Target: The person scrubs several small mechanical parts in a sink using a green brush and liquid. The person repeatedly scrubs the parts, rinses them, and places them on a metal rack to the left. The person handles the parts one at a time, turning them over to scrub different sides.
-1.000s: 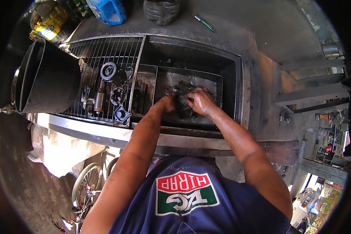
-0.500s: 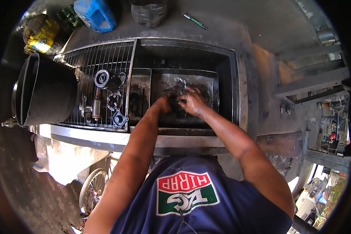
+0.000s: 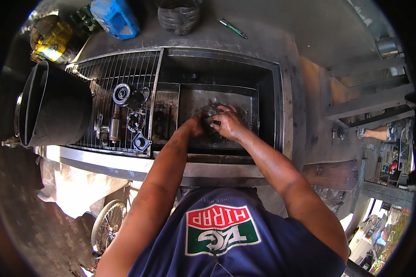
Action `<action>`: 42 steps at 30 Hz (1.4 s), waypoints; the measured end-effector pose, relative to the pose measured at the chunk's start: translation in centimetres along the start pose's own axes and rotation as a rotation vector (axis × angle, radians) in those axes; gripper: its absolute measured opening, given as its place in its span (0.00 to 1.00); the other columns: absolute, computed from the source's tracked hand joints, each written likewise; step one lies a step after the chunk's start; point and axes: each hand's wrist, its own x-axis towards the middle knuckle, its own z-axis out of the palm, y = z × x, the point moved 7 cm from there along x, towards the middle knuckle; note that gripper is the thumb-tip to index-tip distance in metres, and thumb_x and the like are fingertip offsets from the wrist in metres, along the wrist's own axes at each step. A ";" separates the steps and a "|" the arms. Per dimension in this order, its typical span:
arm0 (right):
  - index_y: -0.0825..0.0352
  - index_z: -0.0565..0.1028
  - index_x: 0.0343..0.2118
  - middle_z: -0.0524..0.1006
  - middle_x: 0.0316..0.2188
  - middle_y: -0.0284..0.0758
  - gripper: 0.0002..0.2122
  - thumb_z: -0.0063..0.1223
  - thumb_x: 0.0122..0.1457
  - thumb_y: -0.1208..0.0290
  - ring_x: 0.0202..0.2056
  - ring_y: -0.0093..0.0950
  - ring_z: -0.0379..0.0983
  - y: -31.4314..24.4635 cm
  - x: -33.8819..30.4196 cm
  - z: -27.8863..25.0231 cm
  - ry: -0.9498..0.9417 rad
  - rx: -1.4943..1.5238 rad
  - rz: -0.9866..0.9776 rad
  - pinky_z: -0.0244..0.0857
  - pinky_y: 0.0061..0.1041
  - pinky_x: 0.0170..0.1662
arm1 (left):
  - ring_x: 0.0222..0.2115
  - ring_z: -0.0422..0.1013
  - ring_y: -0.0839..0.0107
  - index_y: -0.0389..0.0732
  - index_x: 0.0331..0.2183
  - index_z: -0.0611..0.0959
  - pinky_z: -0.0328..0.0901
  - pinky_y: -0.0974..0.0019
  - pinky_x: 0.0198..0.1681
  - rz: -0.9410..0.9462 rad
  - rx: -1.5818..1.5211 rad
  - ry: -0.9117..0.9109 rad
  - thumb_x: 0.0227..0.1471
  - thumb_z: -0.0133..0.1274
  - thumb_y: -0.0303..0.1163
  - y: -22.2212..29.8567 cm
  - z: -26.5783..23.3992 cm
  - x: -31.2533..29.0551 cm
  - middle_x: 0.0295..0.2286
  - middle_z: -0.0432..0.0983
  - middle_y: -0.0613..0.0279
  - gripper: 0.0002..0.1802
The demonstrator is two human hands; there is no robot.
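Observation:
Both my hands are low inside a dark metal washing basin (image 3: 238,94) with wet, greasy surfaces. My right hand (image 3: 229,125) is closed around a small green-handled tool (image 3: 213,122), whose working end is hidden. Close beside it, my left hand (image 3: 194,126) is curled in shadow over something dark that I cannot make out. On the wire rack (image 3: 85,69) to the left lie a motor armature (image 3: 115,128), a round metal ring part (image 3: 121,94) and a flanged bracket (image 3: 142,141).
A large black bucket (image 3: 58,106) lies tilted at the rack's left end. Behind the basin stand a blue jug (image 3: 114,18), a cut-down plastic container (image 3: 179,17) and a yellow-labelled container (image 3: 53,41); a green-and-black pen-like tool (image 3: 233,28) lies nearby. At far right, another person's bare limb (image 3: 376,133) shows.
My right hand has shifted slightly down and left with the green-handled tool, staying near my left hand. At far right, more of another person's limb has come into view.

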 end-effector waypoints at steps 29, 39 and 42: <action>0.59 0.86 0.42 0.85 0.37 0.44 0.12 0.62 0.58 0.61 0.46 0.44 0.81 -0.1 1.6 -3.2 -0.171 -0.064 0.100 0.63 0.47 0.61 | 0.54 0.76 0.47 0.36 0.62 0.73 0.71 0.54 0.58 -0.106 -0.052 -0.055 0.34 0.73 0.42 1.0 -0.2 -0.9 0.53 0.79 0.41 0.53; 0.64 0.86 0.38 0.84 0.39 0.46 0.10 0.63 0.57 0.65 0.50 0.46 0.78 1.3 1.0 -3.4 0.004 -0.032 0.159 0.64 0.45 0.61 | 0.59 0.71 0.49 0.44 0.60 0.77 0.67 0.54 0.63 -0.063 0.012 -0.100 0.37 0.72 0.42 1.8 -0.5 -1.4 0.57 0.76 0.44 0.47; 0.62 0.86 0.38 0.84 0.39 0.47 0.10 0.65 0.57 0.64 0.48 0.46 0.79 0.7 0.8 -5.1 0.234 -0.120 0.064 0.65 0.44 0.61 | 0.60 0.70 0.49 0.46 0.59 0.79 0.66 0.55 0.64 -0.060 -0.068 -0.059 0.38 0.71 0.41 1.1 0.0 -1.2 0.58 0.75 0.45 0.44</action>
